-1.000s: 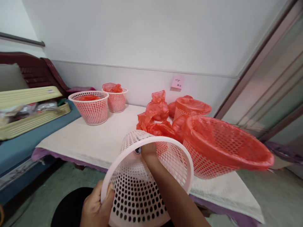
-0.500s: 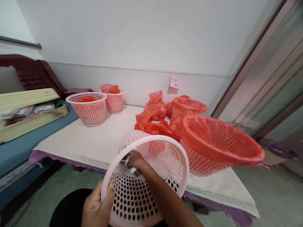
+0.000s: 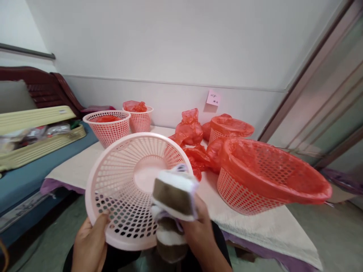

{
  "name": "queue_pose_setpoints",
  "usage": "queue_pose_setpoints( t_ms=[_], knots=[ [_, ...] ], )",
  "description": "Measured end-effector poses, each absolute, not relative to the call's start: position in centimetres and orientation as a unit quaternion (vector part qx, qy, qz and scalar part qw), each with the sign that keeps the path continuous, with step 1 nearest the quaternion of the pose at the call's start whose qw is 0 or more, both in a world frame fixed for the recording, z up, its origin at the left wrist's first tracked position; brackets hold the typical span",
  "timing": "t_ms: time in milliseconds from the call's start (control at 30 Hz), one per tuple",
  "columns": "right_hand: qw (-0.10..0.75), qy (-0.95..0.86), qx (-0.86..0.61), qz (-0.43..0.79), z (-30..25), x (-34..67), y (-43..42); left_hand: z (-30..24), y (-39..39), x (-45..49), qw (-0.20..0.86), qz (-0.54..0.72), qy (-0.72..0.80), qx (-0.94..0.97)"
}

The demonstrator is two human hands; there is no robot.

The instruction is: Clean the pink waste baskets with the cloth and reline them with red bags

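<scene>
Tilted toward me, a pale pink perforated plastic basket (image 3: 147, 173) shows its bare inside. My left hand (image 3: 92, 238) is closed on its rim at the lower left, thumb over the edge. At the right side of the opening, my right hand (image 3: 198, 223) is wrapped round a bunched brown-and-white cloth (image 3: 172, 192) with pale lilac edging. The cloth is slightly blurred and covers part of the rim. Crumpled red plastic bags (image 3: 190, 132) lie just behind the basket.
At right on the white-covered table (image 3: 255, 230) stands a large basket with a red bag liner (image 3: 241, 181), a second lined basket (image 3: 232, 126) behind it. Two pink baskets (image 3: 109, 130) holding red plastic stand at left. A pink note (image 3: 213, 98) sticks to the wall.
My right hand has come out of the basket with the cloth and moved toward me and right. The basket has shifted left and turned its opening more toward me.
</scene>
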State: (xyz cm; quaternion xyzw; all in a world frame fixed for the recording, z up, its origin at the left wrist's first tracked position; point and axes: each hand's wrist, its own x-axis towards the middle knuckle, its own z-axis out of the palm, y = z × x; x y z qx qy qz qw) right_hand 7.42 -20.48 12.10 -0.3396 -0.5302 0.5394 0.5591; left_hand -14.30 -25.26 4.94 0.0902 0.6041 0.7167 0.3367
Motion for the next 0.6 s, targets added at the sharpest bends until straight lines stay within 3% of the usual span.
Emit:
queue_pose_setpoints(
  t_ms=[167,600],
  knots=[
    [0.638,-0.418,-0.466,0.449,9.4,10.0,-22.4,5.4,-25.0,-13.9,0.352,0.726,0.585,0.084],
    [0.630,-0.419,-0.538,0.373,5.1,11.4,-21.6,2.9,-25.6,-13.3,0.393,0.653,0.620,0.185]
  ],
)
